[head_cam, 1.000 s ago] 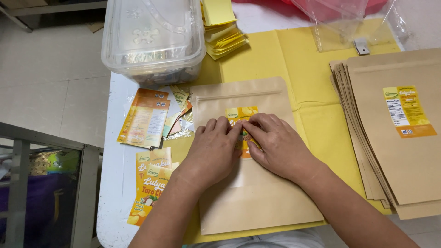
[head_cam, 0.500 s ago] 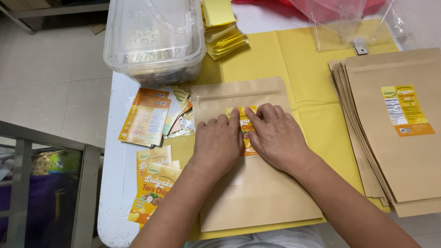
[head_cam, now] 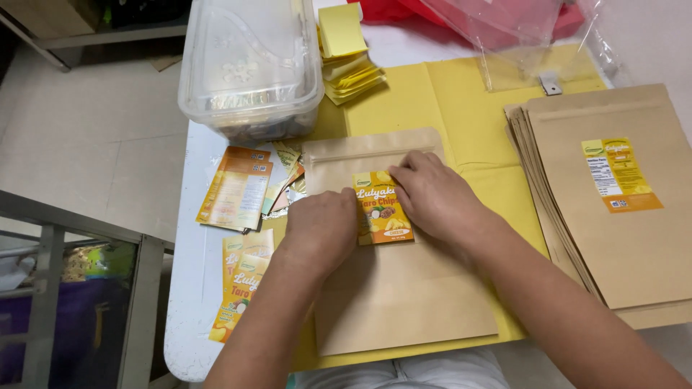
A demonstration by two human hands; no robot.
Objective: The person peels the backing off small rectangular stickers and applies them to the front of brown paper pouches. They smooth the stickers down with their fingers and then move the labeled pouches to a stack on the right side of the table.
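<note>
A brown kraft pouch (head_cam: 400, 288) lies flat on the yellow sheet (head_cam: 447, 115) in front of me. An orange and yellow sticker label (head_cam: 382, 209) sits on its upper middle. My left hand (head_cam: 321, 227) presses down at the label's left edge, fingers curled onto the pouch. My right hand (head_cam: 436, 194) lies flat at the label's right edge, fingertips touching its top right corner. Neither hand holds anything lifted.
A stack of labelled kraft pouches (head_cam: 613, 194) lies at the right. Loose label sheets (head_cam: 238, 187) and more labels (head_cam: 241, 281) lie at the left. A clear plastic box (head_cam: 249, 65) stands at the back, with yellow paper backings (head_cam: 349, 57) beside it.
Both hands have slid apart from over the label to its two sides, so the whole label now shows flat on the pouch.
</note>
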